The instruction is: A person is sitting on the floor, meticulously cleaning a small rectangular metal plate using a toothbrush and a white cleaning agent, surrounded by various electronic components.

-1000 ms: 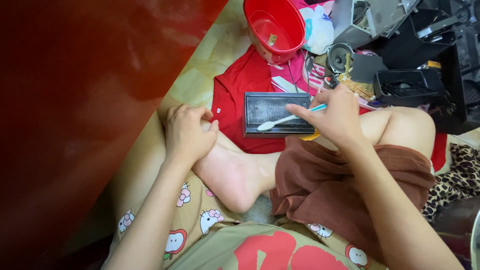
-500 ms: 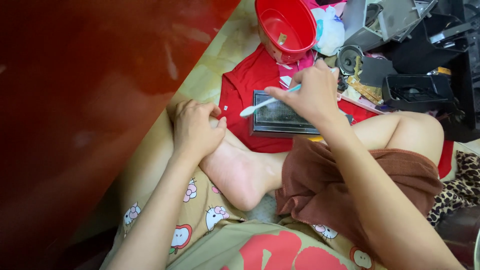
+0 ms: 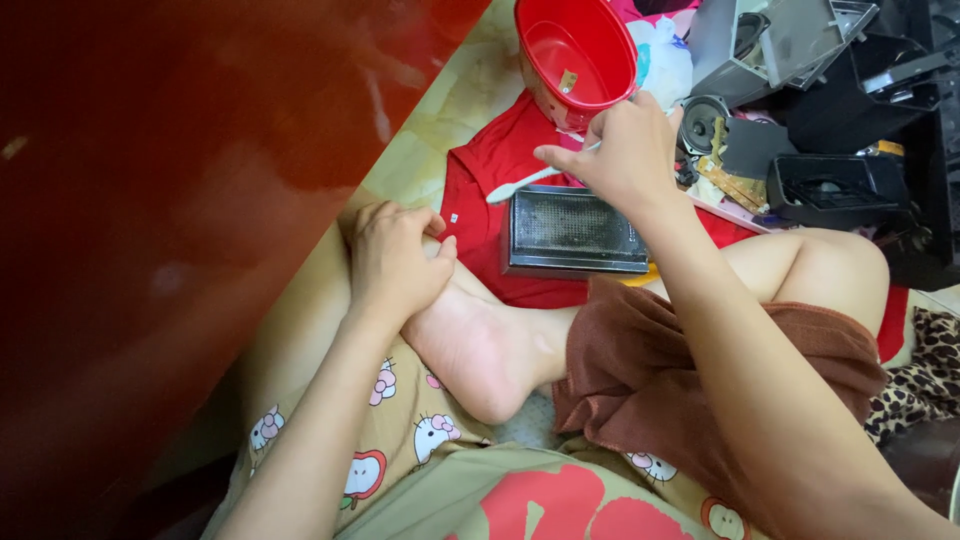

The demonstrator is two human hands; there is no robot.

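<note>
White plastic toothbrush (image 3: 520, 184) is pinched in the right hand (image 3: 622, 150) above the rectangular grey metal mesh panel (image 3: 572, 232), red plastic basin (image 3: 575, 55) at twelve o'clock, while the left hand (image 3: 392, 258) clasps the bare foot (image 3: 478, 340).

A single head-worn camera looks steeply down and close over the lap, the toothbrush (image 3: 525, 183) jutting left of the right hand (image 3: 625, 160) fingers, its left third seemingly blocked by a blurred red surface (image 3: 170, 220).

A white toothbrush (image 3: 525, 183), gripped at its handle end, slants with its head down-left over a red cloth (image 3: 480, 190), just above a grey, mesh-faced rectangular box (image 3: 572, 232) lying flat there.
</note>
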